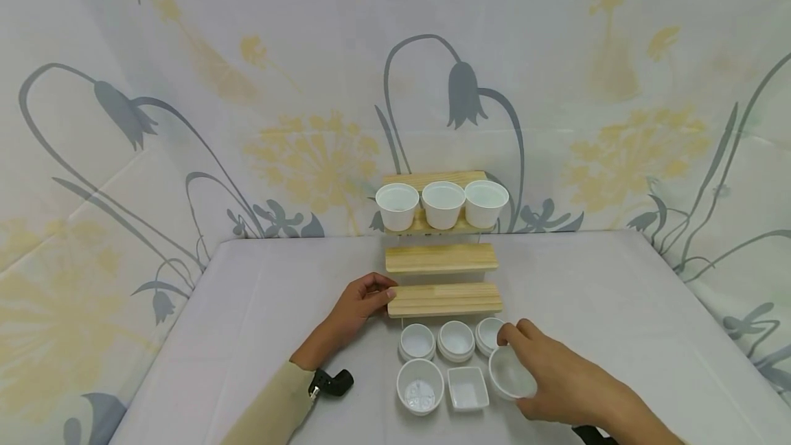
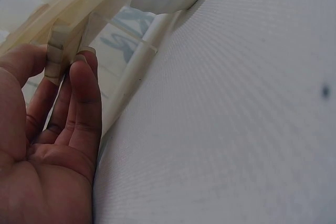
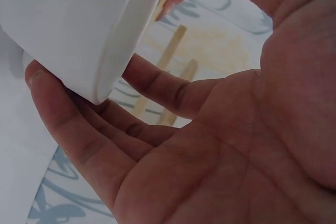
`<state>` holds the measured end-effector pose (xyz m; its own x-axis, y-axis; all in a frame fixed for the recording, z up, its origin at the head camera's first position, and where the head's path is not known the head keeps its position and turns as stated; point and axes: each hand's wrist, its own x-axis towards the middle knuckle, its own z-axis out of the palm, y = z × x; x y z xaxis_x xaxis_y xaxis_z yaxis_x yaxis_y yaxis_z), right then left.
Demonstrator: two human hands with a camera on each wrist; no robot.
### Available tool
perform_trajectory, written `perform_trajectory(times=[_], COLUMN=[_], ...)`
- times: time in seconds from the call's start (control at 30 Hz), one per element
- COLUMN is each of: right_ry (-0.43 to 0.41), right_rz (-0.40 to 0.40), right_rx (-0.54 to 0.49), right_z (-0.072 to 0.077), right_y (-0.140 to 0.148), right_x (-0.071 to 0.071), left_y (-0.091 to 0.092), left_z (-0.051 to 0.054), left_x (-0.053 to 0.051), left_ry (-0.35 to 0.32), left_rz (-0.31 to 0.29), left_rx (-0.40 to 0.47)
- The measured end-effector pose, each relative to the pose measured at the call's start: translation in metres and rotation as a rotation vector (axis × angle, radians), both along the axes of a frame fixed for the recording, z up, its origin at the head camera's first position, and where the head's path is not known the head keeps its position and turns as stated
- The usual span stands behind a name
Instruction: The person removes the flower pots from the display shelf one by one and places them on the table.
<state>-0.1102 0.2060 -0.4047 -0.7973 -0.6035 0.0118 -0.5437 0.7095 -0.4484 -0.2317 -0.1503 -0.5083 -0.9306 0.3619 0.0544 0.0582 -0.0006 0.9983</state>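
My left hand (image 1: 358, 301) pinches the left end of the lowest step of a wooden tiered stand (image 1: 445, 301). In the left wrist view, the thumb and fingers lie on both sides of that board end (image 2: 55, 51). My right hand (image 1: 559, 373) holds a white round cup (image 1: 511, 376) by its sides, at the right of a group of dishes. The right wrist view shows the fingers along the wall of this cup (image 3: 73, 19). Left of it are a square white dish (image 1: 467, 389) and another round white cup (image 1: 420, 386).
Three small white bowls (image 1: 456, 340) line up before the stand; the rightmost is partly behind my right fingers. Three white cups (image 1: 443, 204) stand on the top step. The middle step (image 1: 441, 258) is bare wood. A flowered cloth (image 1: 309, 88) hangs behind the white table (image 1: 259, 335).
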Motion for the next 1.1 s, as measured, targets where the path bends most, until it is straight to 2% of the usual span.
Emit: perform_trajectory(times=[0.4,0.7,1.1], right_ry=[-0.005,-0.079,-0.077], right_rz=[-0.007,-0.025,-0.020], right_rx=[0.017,0.032,0.054], right_z=[-0.0059,-0.0055,-0.0069], right_y=[-0.0020,-0.0037,-0.0039], right_x=[-0.0005,-0.0006,-0.0019], left_y=[0.0003,0.0001,-0.0001], left_z=[-0.0018,-0.0013,-0.0010], left_x=[-0.0001,0.0000,-0.0002], left_ry=[0.001,0.006,0.005], left_rz=[0.000,-0.010,-0.010], left_rx=[-0.008,-0.022,-0.014])
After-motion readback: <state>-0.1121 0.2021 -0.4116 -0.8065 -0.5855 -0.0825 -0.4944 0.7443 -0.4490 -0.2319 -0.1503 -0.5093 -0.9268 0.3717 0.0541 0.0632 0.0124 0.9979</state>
